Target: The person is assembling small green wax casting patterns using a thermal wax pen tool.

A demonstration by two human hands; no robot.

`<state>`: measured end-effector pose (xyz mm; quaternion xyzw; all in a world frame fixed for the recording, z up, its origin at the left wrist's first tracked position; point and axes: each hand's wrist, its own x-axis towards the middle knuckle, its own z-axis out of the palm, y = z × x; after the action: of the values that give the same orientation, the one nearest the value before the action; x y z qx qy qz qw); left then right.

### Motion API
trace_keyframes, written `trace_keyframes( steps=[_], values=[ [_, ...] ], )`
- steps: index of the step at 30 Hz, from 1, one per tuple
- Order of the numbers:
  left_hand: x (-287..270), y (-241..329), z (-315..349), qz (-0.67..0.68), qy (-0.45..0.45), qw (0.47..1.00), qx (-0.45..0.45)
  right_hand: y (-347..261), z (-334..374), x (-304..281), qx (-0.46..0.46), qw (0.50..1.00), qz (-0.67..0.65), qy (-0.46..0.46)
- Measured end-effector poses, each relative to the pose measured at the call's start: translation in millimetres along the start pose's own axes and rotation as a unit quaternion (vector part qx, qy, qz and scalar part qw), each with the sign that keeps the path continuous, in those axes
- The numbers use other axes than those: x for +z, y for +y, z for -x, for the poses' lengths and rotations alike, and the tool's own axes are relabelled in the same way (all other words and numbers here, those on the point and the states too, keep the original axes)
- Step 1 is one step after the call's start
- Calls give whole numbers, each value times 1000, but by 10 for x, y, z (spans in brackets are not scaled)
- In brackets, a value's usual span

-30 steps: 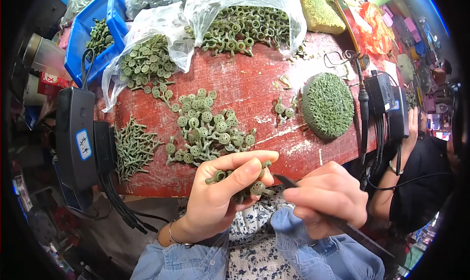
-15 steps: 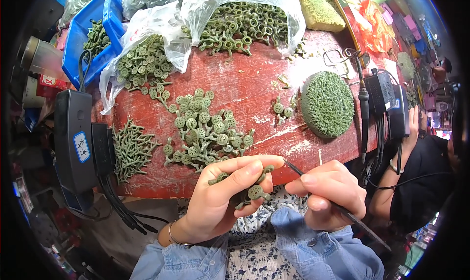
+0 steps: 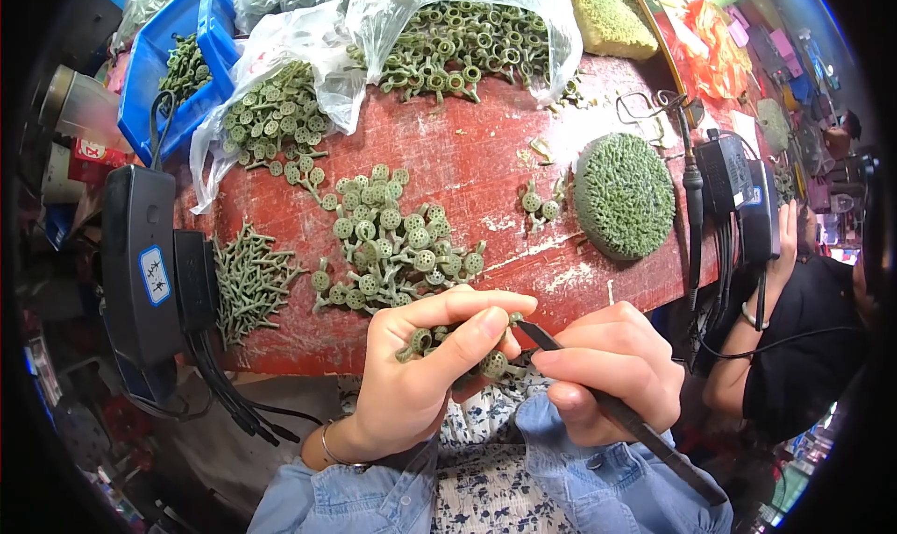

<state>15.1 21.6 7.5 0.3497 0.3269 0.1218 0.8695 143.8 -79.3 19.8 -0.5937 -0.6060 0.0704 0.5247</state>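
Note:
Small green pieces (image 3: 494, 365), with perforated round heads and short stems like lotus pods, are gathered in my left hand (image 3: 411, 370). Its thumb and index finger pinch one piece, whose end pokes out at the fingertips. My right hand (image 3: 621, 370) is closed round a dark, narrow, knife-like tool (image 3: 645, 431), held much like a pen. The tool's pointed tip is at the pinched piece's end; whether it touches cannot be made out. Just beyond my left hand, a heap of similar pieces (image 3: 383, 230) lies on the red table (image 3: 467, 174).
Thin green sticks (image 3: 250, 286) lie left, beside a black device (image 3: 140, 254) with cables. A round green textured block (image 3: 626, 198) stands right. Plastic bags (image 3: 374, 29) of green parts and a blue bin (image 3: 140, 113) are at the back. Another person's arm (image 3: 747, 333) shows at right.
My right hand has moved slightly left, bringing the tool tip to the pinched piece. The tool has turned and shows a broader side. My left hand has shifted a little with its pieces.

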Motion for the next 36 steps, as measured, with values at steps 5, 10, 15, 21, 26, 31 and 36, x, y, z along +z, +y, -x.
trace_keyframes(
  steps=[5, 10, 15, 21, 26, 31, 36],
  values=[
    [-11, -17, -1, -30, -6, 999, 28, -5, -55, -33, -65, 994, 70, -47],
    [-20, -20, 2, -34, 4, 999, 27, 21, -66, -18, -138, 982, 99, -82],
    [-11, -20, 1, -10, 11, 1000, 14, -3, -61, -115, -57, 995, 8, -78],
    [20, 14, 28, -18, 21, 1000, 6, 17, 83, -58, 50, 990, -132, -22],
    [11, -15, 25, -20, 20, 999, 22, 14, 117, -5, 63, 992, -113, -2],
    [19, -18, 33, -50, 15, 997, 50, -26, 153, -26, 62, 993, -97, 1],
    [48, -16, 60, -57, 30, 996, 61, -54, 161, 4, 19, 999, -27, 4]
  ],
)
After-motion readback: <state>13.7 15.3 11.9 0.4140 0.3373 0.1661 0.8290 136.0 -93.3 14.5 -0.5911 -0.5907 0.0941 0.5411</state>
